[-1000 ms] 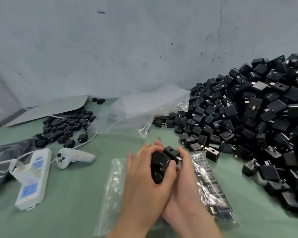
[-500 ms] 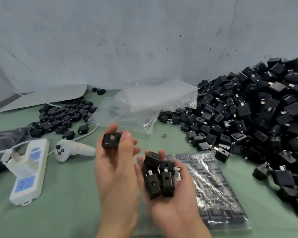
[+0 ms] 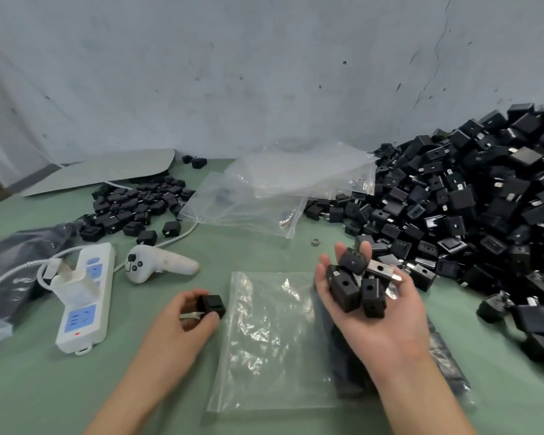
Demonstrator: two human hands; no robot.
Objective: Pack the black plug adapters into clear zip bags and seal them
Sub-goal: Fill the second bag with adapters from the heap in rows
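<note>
The scene is lit softly, evenly and fairly brightly, apparently from overhead, with no lamp in view. Only faint, diffuse shadows are cast on the green table cover point(image 3: 44, 387) beneath the left hand point(image 3: 182, 321) and right hand point(image 3: 374, 312). White glare is caught on the wrinkled clear zip bag point(image 3: 264, 340) at 6 o'clock and the crumpled bags point(image 3: 280, 189) at 12 o'clock. Detail is swallowed in the adapter pile point(image 3: 468, 199) at 3 o'clock, and the adapter point(image 3: 212, 304) pinched by the left hand is rendered as a flat dark block. Bowing and slight softness are seen toward the edges.
</note>
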